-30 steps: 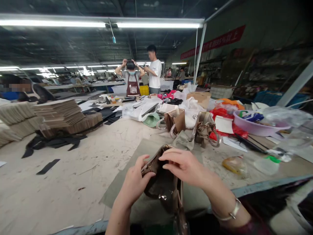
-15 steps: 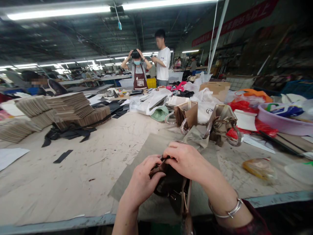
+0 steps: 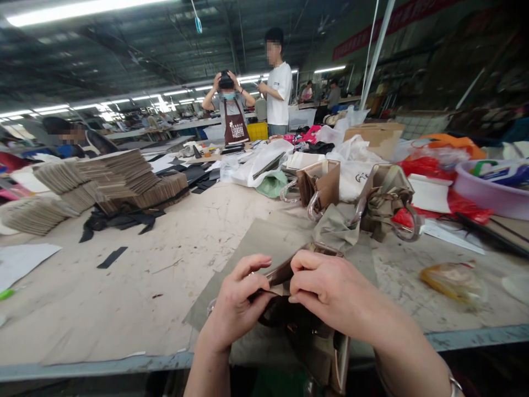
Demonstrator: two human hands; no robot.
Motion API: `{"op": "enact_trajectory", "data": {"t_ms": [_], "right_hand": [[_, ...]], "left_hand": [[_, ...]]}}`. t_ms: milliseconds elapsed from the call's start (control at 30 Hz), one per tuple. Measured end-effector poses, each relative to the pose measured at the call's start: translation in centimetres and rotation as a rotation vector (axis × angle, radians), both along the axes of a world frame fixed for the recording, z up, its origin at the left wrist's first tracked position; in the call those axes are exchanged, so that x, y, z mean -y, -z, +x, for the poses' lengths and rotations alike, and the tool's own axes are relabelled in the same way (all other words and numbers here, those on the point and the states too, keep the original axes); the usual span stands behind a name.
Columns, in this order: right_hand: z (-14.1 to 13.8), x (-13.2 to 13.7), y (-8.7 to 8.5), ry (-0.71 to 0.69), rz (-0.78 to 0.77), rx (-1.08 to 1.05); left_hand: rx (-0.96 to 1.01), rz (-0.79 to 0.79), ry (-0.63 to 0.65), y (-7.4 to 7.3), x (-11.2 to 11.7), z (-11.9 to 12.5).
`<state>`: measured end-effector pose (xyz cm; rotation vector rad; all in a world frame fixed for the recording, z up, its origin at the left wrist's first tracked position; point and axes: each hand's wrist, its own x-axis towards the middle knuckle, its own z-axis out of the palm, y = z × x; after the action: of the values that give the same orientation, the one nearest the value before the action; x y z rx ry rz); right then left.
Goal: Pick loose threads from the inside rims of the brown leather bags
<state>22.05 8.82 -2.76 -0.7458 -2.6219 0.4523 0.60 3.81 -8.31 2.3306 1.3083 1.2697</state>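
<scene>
A brown handbag lies at the table's front edge, its dark inside facing up toward me. My left hand pinches the bag's rim between thumb and fingers. On the same rim, a little to the right, my right hand grips with bent fingers. Both hands are closed and close together. Beneath the bag is an olive-grey sheet. Parts of the bag are hidden behind my hands and wrists.
Two more bags, a brown one and an olive one, stand behind my hands. Stacks of beige panels are on the left. A lilac basin and a yellowish plastic pouch lie right. Co-workers are across the table.
Both hands have moved slightly apart along the bag's rim, and the bag is turned more open toward me. The view has shifted a little.
</scene>
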Motion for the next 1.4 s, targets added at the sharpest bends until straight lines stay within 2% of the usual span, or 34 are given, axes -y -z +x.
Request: {"op": "enact_trajectory", "data": {"t_ms": [133,333,467,700,1133,1400], "right_hand": [[0.2,0.3,0.3,0.004,0.003,-0.015],[0.03,0.03,0.48,0.091,-0.025,-0.022],[0.05,0.0,0.3,0.024,-0.004,-0.033],[0.53,-0.07,0.45,-0.033,-0.059,-0.025],[0.67,-0.19,0.79,-0.033,0.047,-0.016],[0.34,0.32,0.23,-0.065,-0.009,-0.031]], "left_hand": [[0.025,-0.035,-0.012,-0.13,0.09,0.01],[0.048,-0.096,-0.04,-0.13,0.36,-0.09],[0.059,-0.09,-0.058,-0.1,0.5,-0.31],[0.046,-0.103,0.024,-0.31,0.45,-0.37],[0.046,-0.055,-0.017,-0.28,0.7,0.44],[0.117,-0.036,-0.043,-0.27,0.56,0.1]]}}
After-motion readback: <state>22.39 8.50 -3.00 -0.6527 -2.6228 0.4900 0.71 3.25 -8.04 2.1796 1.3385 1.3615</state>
